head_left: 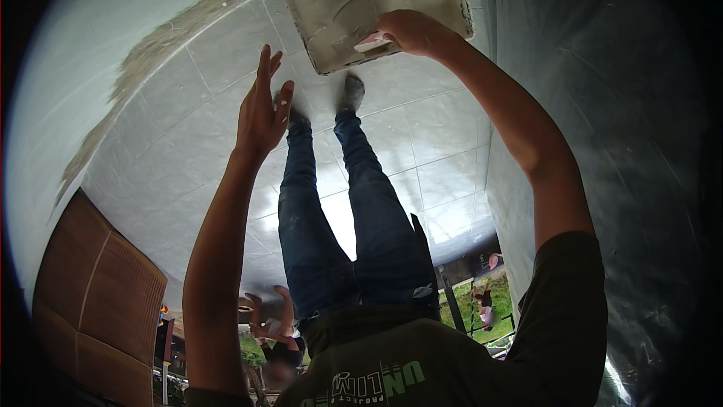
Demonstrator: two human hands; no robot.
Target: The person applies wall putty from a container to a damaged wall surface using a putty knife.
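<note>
A shallow rectangular tray (304, 33) at the top centre holds grey wet plaster (331, 0), smeared over its bottom and crusted on its edges. Over the tray's near side, my right hand (416, 33) closes round a pale pinkish flat piece (372, 42). It looks like a scraper, but my fingers cover part of it and I cannot tell its exact kind. My left hand (261, 113) is raised in the air left of the tray, fingers stretched out, touching nothing. Small pale specks show on its thumb.
Light grey tiles (422, 117) cover the floor under my feet. A pale wall (83, 68) with a rough, unfinished band along its base curves along the left. Brown panels (98, 279) stand lower left; a dark grey surface (602, 143) rises at right. Another person (282, 350) is behind me.
</note>
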